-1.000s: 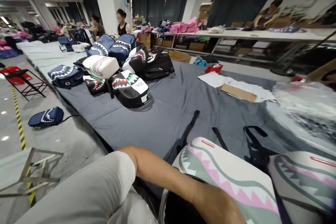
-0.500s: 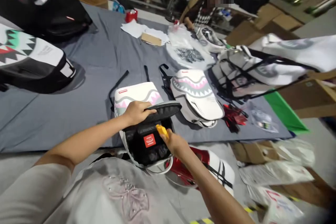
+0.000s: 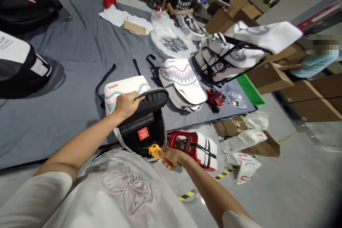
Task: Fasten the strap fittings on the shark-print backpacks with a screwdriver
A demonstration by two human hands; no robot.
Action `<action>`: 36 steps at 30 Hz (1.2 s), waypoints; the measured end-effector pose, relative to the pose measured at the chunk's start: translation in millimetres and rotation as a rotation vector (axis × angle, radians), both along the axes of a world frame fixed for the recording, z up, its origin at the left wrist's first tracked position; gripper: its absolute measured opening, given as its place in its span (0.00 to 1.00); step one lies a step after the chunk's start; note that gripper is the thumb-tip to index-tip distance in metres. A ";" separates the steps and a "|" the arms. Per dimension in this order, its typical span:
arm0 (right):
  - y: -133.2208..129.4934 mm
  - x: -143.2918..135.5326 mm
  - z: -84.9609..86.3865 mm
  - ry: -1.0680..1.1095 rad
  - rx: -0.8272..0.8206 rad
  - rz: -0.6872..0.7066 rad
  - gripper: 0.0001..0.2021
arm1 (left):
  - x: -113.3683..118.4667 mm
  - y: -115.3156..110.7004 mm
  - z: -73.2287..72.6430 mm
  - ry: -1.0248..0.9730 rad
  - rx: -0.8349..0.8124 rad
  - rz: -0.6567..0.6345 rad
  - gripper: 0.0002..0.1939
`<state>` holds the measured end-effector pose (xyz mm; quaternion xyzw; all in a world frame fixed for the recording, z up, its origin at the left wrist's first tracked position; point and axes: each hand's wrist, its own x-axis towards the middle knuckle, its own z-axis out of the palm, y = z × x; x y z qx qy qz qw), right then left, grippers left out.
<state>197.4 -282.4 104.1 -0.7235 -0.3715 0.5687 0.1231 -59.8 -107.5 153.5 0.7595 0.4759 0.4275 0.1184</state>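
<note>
Backpack (image 3: pixel 127 84) seems light, soft; best held by the flap (image 3: pixel 154 100) left hand (image 3: pixel 127 105) pinches; right hand (image 3: pixel 172 156) grips yellow tool (image 3: pixel 154 150).

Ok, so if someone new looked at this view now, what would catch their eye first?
Probably the bright yellow tool in the right hand, by the near edge of the open backpack. Next, the red label against the black lining inside, below the flap gripped by the left hand. Then the pink-and-grey toothed pattern on the closed white backpack, just beyond and to the right.
</note>
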 end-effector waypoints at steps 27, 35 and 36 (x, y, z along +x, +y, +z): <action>26.3 -50.5 -97.3 0.959 0.125 -0.601 0.21 | 18.6 12.1 17.5 0.040 0.199 -0.296 0.19; 30.3 -61.3 -83.6 0.654 0.174 -0.464 0.22 | 26.0 9.7 24.1 0.143 0.296 -0.439 0.25; 32.0 -62.0 -79.6 0.597 0.176 -0.425 0.22 | 29.7 6.8 28.1 0.190 0.327 -0.499 0.26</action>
